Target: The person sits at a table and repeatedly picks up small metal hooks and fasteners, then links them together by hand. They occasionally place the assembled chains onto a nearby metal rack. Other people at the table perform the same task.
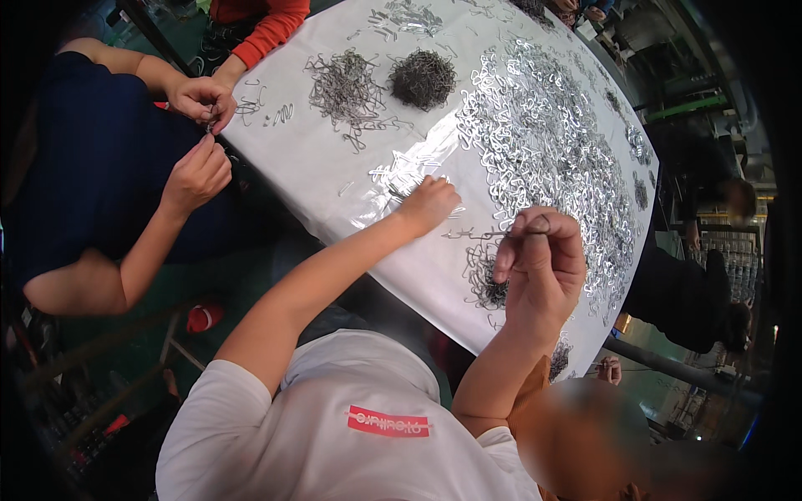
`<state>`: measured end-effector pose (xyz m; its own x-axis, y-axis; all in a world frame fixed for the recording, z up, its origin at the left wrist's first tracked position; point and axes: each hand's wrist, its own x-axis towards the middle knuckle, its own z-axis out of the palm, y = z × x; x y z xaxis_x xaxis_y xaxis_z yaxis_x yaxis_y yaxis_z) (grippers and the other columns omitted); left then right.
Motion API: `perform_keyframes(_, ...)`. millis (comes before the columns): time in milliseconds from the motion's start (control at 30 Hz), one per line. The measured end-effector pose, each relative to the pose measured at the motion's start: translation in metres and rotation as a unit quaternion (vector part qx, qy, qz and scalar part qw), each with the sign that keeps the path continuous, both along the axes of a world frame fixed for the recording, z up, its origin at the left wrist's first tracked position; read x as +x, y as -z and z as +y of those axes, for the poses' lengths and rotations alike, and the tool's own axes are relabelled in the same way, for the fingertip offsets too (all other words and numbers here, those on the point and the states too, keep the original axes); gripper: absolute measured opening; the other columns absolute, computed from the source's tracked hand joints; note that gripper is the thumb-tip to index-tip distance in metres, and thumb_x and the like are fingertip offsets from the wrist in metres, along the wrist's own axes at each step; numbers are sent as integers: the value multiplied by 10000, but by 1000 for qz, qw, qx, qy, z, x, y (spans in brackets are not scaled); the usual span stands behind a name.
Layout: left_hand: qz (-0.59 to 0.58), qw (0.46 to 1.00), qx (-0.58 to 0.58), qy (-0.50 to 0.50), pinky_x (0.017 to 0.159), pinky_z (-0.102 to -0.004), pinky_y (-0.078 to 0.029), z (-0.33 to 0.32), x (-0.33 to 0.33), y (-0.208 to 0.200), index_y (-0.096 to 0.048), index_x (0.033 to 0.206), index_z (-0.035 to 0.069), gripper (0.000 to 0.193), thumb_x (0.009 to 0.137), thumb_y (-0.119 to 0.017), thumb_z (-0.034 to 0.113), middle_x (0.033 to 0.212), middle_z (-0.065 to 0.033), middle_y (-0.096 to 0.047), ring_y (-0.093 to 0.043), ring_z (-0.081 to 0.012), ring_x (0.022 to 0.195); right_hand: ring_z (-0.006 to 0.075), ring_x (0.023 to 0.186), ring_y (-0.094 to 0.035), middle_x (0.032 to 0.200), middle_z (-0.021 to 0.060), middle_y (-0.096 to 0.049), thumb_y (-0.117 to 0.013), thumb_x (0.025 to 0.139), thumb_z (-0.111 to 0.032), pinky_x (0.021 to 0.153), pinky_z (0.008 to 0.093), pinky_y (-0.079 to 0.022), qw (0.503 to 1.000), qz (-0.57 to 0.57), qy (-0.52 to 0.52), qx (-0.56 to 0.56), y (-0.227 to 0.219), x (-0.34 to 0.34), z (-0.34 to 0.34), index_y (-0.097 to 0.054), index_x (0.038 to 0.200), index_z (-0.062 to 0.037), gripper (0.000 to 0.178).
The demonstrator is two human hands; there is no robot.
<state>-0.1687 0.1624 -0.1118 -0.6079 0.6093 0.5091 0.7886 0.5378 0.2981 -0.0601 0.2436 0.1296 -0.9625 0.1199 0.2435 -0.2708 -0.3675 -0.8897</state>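
Observation:
My right hand is raised over the table's near part, thumb and forefinger pinching a small bent wire hook. My left hand rests at a small heap of shiny wire hooks, its fingers curled down. What its fingertips hold, if anything, is hidden. Below and behind the right hand lies a darker heap of wire hooks, partly covered by that hand. A few hooks lie strung out between my two hands.
A white-covered table carries a wide spread of loose metal hooks and a dense dark pile. At left, a person in dark blue works with both hands near the edge; a red sleeve is beyond. Another person sits close at my right.

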Motion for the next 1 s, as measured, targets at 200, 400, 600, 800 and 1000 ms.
perform_keyframes(200,-364,852,342,-156,701,-310,-534,-66,-6,-63,-696,940,17,153,832,-677,125,852,-122,-710,-690,-200,753,161,659,-634,887,142,-631,-576,872,65,551,250,-524,999,-32,-42,11,1,-3,-17,-594,946,46,78)
perform_keyframes(400,-432,773,463,-45,690,-234,-522,-108,15,-168,-699,953,-20,153,847,-685,90,841,-60,-711,-662,-94,759,152,665,-637,864,117,-645,-619,862,39,571,252,-524,996,-62,-68,6,16,-17,-39,-590,969,23,112)
perform_keyframes(600,-387,815,430,-32,665,-220,-487,-122,38,-217,-708,959,-9,168,830,-695,99,829,-54,-708,-639,-81,724,151,668,-635,860,108,-631,-624,874,30,582,248,-524,995,-67,-74,5,24,-28,-52,-513,890,-22,123)
perform_keyframes(800,-312,857,408,-56,723,-243,-437,-132,38,-220,-718,927,43,128,812,-699,95,880,-25,-687,-629,-102,829,147,678,-634,886,108,-626,-624,873,26,575,242,-512,994,-73,-77,34,30,-42,-60,-500,881,-26,135)
perform_keyframes(1000,-232,891,381,-86,746,-260,-440,-139,29,-215,-703,903,42,121,783,-706,52,949,-34,-662,-618,-137,902,112,680,-624,938,73,-621,-641,872,-29,511,202,-450,987,-110,-49,109,46,-64,-52,-549,978,0,144)
